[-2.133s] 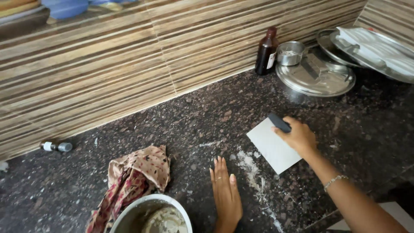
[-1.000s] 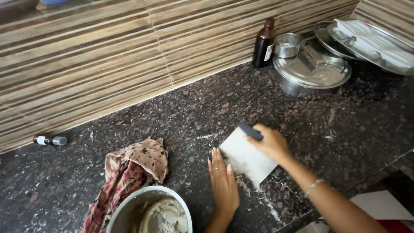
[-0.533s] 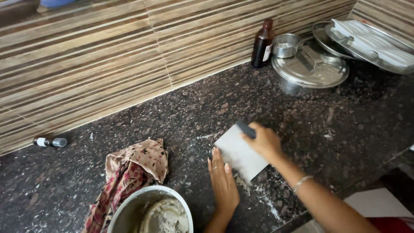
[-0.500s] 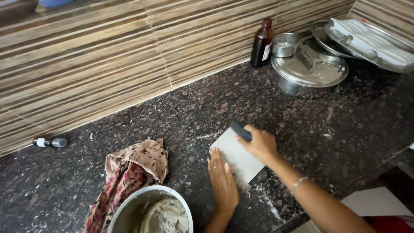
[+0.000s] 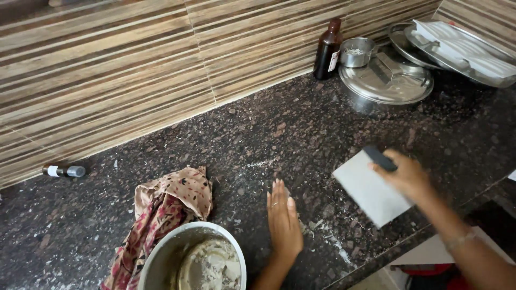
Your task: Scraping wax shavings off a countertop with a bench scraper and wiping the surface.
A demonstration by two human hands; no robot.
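r hand (image 5: pixel 409 174) has its fingers closed on the dark handle of a white scraper (image 5: pixel 370 188), blade on the dark table (image 5: pixel 301 129). l hand (image 5: pixel 284 219) lies flat, fingers open, holding nothing, beside flour streaks (image 5: pixel 329 235). best keep blade low-angled w/ even pressure, l palm as stop.

a dark brown bottle (image 5: pixel 328 49) with a pale label bearing a red patch stands at the back of the bench against the striped wall tiles. far to the left, a small vial (image 5: pixel 64 171) with a white label band lies on its side by the wall.
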